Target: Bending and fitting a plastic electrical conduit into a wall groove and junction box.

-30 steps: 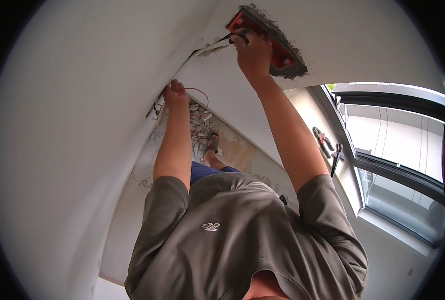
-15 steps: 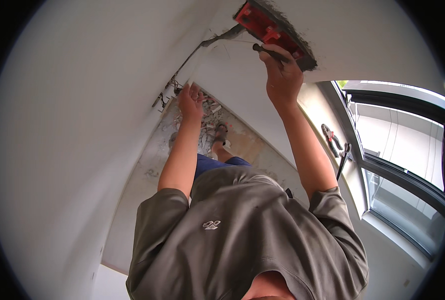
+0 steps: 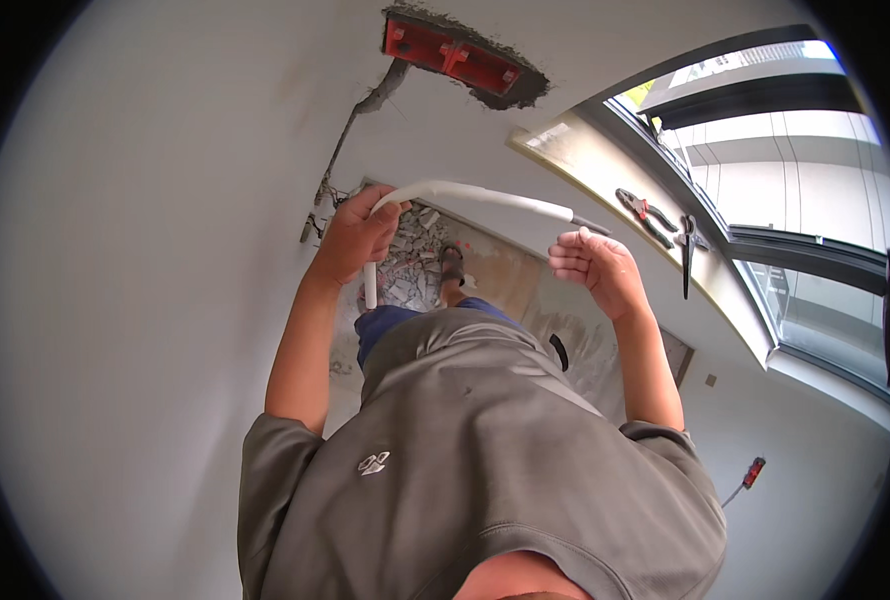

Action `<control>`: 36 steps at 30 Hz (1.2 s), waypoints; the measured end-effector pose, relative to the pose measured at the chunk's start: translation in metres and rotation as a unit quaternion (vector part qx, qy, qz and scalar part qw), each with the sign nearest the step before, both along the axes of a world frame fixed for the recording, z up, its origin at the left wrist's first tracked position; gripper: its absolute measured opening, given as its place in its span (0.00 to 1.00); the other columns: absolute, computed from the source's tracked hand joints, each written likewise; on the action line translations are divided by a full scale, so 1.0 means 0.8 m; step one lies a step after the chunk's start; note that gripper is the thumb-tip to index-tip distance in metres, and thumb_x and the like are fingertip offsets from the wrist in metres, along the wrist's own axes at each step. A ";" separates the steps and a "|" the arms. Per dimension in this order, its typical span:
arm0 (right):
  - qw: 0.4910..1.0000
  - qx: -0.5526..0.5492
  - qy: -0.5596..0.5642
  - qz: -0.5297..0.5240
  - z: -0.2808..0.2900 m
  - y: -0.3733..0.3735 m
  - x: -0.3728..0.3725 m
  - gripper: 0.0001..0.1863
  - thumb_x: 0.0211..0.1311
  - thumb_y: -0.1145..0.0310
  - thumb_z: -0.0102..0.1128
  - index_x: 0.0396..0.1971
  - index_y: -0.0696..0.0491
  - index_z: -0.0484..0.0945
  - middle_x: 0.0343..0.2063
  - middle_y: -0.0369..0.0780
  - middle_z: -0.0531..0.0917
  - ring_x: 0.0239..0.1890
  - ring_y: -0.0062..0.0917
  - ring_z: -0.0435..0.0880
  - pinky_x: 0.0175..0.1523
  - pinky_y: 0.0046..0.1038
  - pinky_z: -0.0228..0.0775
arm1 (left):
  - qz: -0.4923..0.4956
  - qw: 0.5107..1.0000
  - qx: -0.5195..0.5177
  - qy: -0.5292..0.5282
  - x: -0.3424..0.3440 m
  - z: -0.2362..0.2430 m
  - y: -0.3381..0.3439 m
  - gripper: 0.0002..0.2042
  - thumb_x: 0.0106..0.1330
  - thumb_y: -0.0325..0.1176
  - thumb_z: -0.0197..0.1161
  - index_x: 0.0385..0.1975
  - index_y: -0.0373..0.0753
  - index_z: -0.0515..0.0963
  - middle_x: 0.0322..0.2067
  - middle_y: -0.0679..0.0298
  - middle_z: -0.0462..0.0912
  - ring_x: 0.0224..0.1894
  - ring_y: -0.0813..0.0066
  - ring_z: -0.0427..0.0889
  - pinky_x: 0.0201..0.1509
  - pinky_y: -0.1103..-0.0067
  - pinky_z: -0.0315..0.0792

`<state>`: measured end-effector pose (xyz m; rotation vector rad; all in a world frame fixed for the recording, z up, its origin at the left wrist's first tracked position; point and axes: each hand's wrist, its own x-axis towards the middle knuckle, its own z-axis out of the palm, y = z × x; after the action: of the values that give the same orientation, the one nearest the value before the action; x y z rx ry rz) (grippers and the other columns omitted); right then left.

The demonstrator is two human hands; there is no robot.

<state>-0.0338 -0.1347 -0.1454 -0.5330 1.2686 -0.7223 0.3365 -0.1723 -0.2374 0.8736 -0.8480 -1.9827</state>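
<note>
My left hand [image 3: 360,235] is closed round a white, bent conduit pipe [image 3: 475,195], with one length hanging down below the fist and the other arching right. A dark rod [image 3: 592,223] sticks out of the pipe's right end. Just under that end, my right hand [image 3: 600,270] has its fingers apart and loosely bent, holding nothing that I can see. Higher up, a red double box [image 3: 450,55] sits in a rough cement-edged recess, and a chased groove [image 3: 350,130] runs from it down to some loose wires [image 3: 315,225].
Rubble [image 3: 415,260] lies on the floor by my foot [image 3: 452,270]. On the window sill [image 3: 555,150] rest pliers [image 3: 645,215] and another dark tool [image 3: 688,255], beside a dark-framed window [image 3: 765,170]. A second red box [image 3: 753,472] is on the lower right wall.
My hands have come down from the red recessed box and groove, bringing the white pipe into clear view. My right hand has let go and opened. The view has shifted.
</note>
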 end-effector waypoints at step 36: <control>0.722 -0.438 0.517 0.142 -0.018 0.165 -0.090 0.16 0.57 0.73 0.60 0.47 0.53 0.73 0.34 0.44 0.82 0.35 0.38 0.83 0.38 0.36 0.75 | -0.234 0.956 0.071 -0.161 -0.248 0.137 0.153 0.21 0.79 0.49 0.46 0.56 0.36 0.69 0.24 0.72 0.61 0.20 0.86 0.57 0.21 0.85 0.56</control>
<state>-0.1059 -0.0027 -0.1596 -2.1018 1.7291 -0.7426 0.1380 -0.0498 -0.1279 1.1870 -1.1970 -2.3664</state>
